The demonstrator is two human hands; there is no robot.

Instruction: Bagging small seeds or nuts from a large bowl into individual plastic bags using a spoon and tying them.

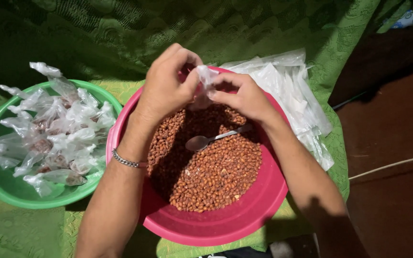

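Observation:
My left hand (166, 83) and my right hand (244, 95) meet over the far side of a pink basin (264, 205) holding brown peanuts (211, 172). Both pinch a small clear plastic bag (205, 76) between their fingertips, its top twisted between them. A metal spoon (211, 139) lies on the peanuts just below my right hand, bowl to the left. A chain bracelet circles my left wrist.
A green basin (5, 184) at the left is full of several tied clear packets of peanuts (53, 138). A stack of flat clear plastic bags (292, 95) lies right of the pink basin. Green lace cloth (120, 28) covers the surface. A brown floor with a white cord (393, 165) is at the right.

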